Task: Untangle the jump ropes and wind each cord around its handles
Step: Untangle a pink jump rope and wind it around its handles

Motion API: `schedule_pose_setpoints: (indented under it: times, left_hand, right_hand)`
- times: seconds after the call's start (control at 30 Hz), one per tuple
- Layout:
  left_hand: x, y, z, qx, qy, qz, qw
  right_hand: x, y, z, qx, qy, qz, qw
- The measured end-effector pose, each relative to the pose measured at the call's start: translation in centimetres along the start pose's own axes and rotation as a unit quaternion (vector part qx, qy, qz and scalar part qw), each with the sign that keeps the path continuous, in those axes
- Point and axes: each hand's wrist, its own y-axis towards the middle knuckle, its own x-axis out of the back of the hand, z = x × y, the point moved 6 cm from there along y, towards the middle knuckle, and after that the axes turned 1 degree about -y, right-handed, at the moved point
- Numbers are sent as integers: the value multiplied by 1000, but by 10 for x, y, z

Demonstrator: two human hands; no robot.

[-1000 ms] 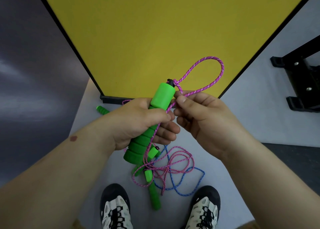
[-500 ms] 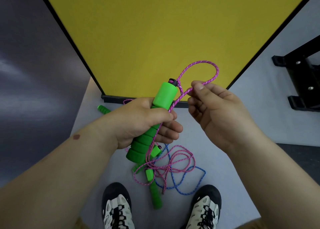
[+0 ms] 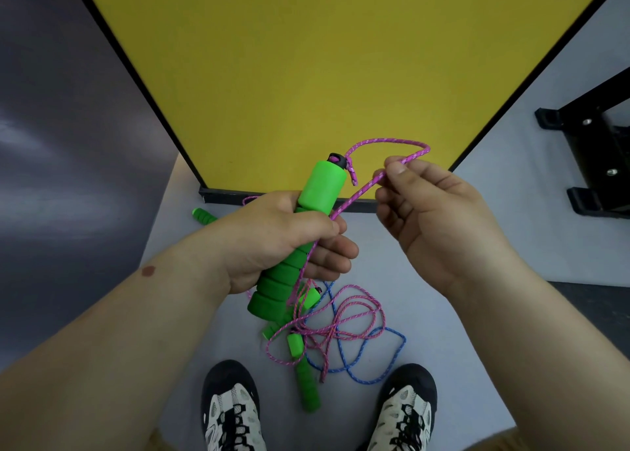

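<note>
Yellow panel (image 3: 324, 75) stands straight ahead, its black base edge (image 3: 272, 199) on the pale floor (image 3: 477, 331). Dark wall on the left, black stand (image 3: 600, 157) at right. Open floor only in the strip between panel and shoes (image 3: 231, 406).

Count: four green handles in sight, two cords (one pink, one blue), two shoes.

Left hand (image 3: 283, 239) wrapped tight around the thick foam handle (image 3: 300, 232), tilted, cap end up toward the panel. Pink cord (image 3: 385, 144) leaves the cap, arcs right in an open loop, comes back down along the handle and passes under the left fingers. Short knotted tail hangs beside the cap.

Right hand (image 3: 433, 219) pinches that loop's lower strand between thumb and forefinger, just right of the handle top; other fingers loosely curled.

Below the hands: rest of the pink cord tangled with the blue cord (image 3: 381, 365) on the floor between the shoes, two handles (image 3: 306, 379) in that pile. Fourth handle (image 3: 203, 216) lies apart near the panel base, partly hidden by the left hand.
</note>
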Motion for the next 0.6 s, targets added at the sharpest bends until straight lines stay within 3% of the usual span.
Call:
schedule_pose_setpoints:
  times: [0.13, 0.33, 0.6]
  left_hand:
    - [-1, 0, 0, 0, 2, 4, 1000]
    - [-2, 0, 1, 1, 0, 1, 1000]
    - [1, -1, -1, 2, -22, -5, 1000]
  right_hand:
    - [2, 0, -1, -3, 9, -3, 1000]
    - [-14, -7, -17, -43, -42, 79, 995]
    - [-2, -1, -6, 3, -7, 5, 1000]
